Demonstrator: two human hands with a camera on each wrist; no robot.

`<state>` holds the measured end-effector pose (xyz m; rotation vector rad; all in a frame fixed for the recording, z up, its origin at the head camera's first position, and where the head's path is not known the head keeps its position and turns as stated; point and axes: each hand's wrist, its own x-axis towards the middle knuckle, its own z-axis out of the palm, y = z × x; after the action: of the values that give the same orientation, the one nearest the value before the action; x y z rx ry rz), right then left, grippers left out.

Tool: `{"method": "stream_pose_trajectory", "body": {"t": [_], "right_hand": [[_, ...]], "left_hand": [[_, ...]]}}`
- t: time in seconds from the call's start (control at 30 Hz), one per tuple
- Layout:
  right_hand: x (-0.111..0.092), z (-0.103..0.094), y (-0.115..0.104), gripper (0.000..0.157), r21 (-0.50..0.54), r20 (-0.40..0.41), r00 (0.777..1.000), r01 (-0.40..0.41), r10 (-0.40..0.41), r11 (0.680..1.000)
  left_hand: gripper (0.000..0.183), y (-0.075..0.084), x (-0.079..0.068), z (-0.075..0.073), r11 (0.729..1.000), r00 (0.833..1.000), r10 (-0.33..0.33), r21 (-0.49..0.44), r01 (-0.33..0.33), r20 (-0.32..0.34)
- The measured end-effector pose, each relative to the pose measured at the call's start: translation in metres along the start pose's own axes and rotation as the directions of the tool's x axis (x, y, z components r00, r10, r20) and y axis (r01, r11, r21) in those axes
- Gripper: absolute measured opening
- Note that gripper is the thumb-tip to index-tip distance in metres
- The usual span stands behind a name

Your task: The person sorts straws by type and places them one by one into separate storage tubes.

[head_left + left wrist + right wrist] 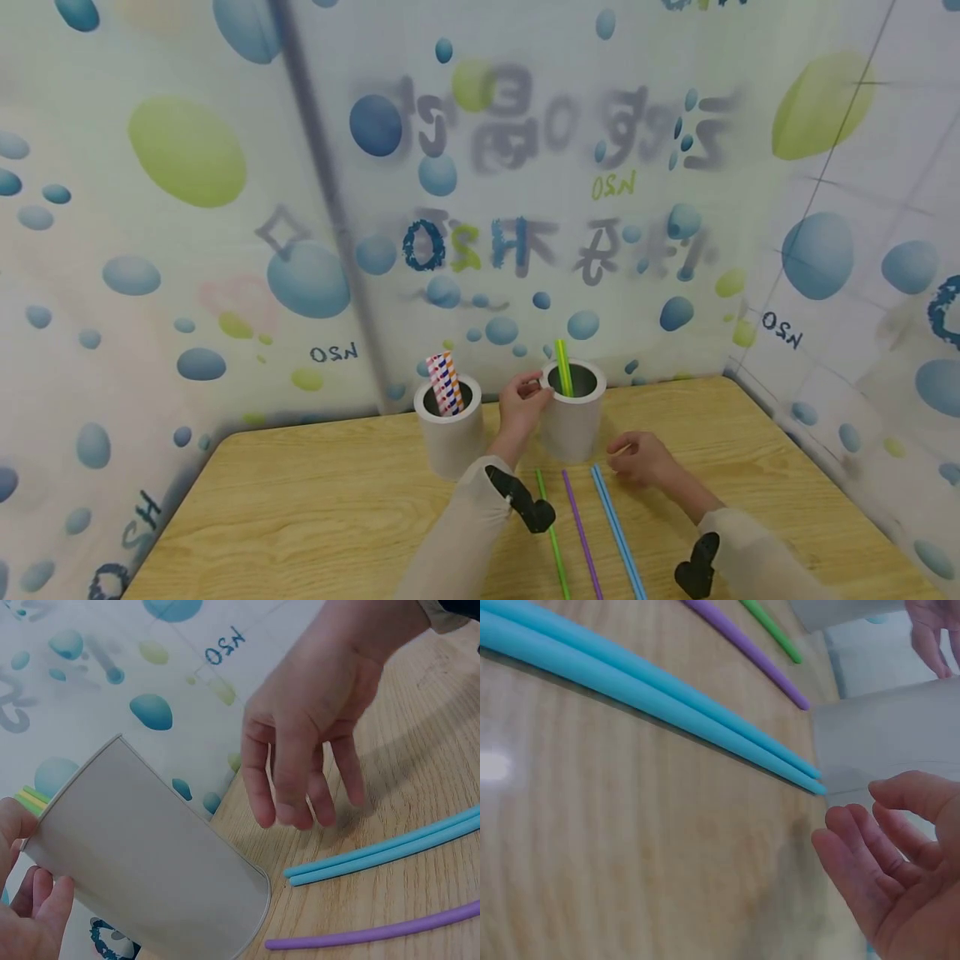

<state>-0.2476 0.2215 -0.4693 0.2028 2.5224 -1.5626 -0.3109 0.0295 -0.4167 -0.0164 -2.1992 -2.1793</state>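
Observation:
My left hand (521, 408) holds the side of the right-hand white cup (572, 429) near its rim, with bright green and yellow-green straws (564, 368) standing in it. In the left wrist view, the thumb and fingertips touch the cup's upper side. To the right of that cup, my right hand (641, 458) hovers low over the table, fingers loosely bent, holding nothing. Just left of it, two blue straws (619, 535) lie side by side. A purple straw (581, 532) and a green straw (554, 542) lie further left, roughly parallel.
Another white cup (453, 442) stands to the left with several patterned paper straws (446, 385) leaning in it. Both cups are at the back of the wooden table (315, 508), close to a curtain (465, 300) printed with blue and green drops.

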Motion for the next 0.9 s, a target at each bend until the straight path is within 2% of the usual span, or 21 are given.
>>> {"method": "stream_pose_trajectory", "body": {"t": [0.2, 0.5, 0.9], "right_hand": [[-0.005, 0.012, 0.009, 0.020, 0.018, -0.010, 1.000, 0.014, -0.014, 1.000], [-0.005, 0.020, 0.015, 0.022, 0.006, -0.058, 0.997, -0.052, 0.052, 0.999], [-0.006, 0.025, 0.018, 0.022, -0.002, -0.099, 0.995, -0.027, 0.027, 1.000]], "left_hand": [[0.032, 0.000, 0.000, 0.000, 1.000, 1.000, 0.009, -0.005, -0.009, -0.002], [0.031, 0.000, 0.000, -0.001, 1.000, 1.000, 0.005, -0.010, -0.005, 0.001], [0.032, -0.002, 0.000, -0.001, 1.000, 1.000, 0.003, -0.009, -0.003, 0.013]]}}
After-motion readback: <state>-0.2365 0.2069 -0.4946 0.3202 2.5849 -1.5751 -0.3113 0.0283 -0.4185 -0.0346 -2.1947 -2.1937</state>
